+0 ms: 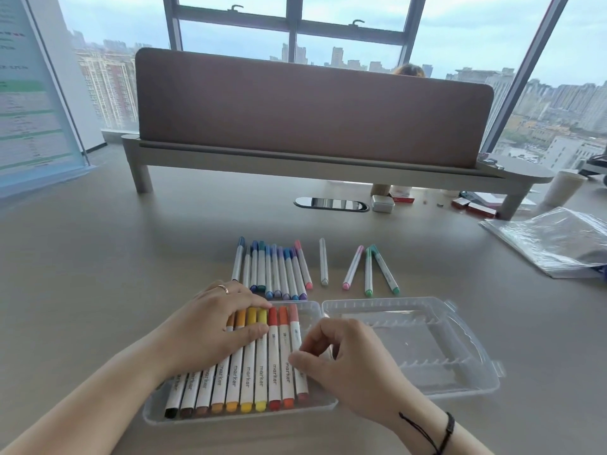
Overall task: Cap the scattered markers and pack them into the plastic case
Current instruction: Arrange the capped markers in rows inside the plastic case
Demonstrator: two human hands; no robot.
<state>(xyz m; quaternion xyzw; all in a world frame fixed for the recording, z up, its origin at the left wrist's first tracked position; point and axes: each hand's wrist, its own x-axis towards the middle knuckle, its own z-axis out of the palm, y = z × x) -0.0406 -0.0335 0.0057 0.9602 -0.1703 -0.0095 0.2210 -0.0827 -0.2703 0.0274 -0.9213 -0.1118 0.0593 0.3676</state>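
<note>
A clear plastic case lies open in front of me, its tray to the left and its lid to the right. Several capped markers lie side by side in the tray, from black through yellow to red. My left hand rests flat on the upper part of this row. My right hand pinches the coral marker at the row's right end. Beyond the case, several capped blue and purple markers lie in a bunch. A grey marker, a pink marker and two green markers lie apart.
A crinkled plastic bag lies at the right edge of the desk. A desk shelf with a brown partition spans the back, a cable port and a small white box under it. A paper cup stands far right.
</note>
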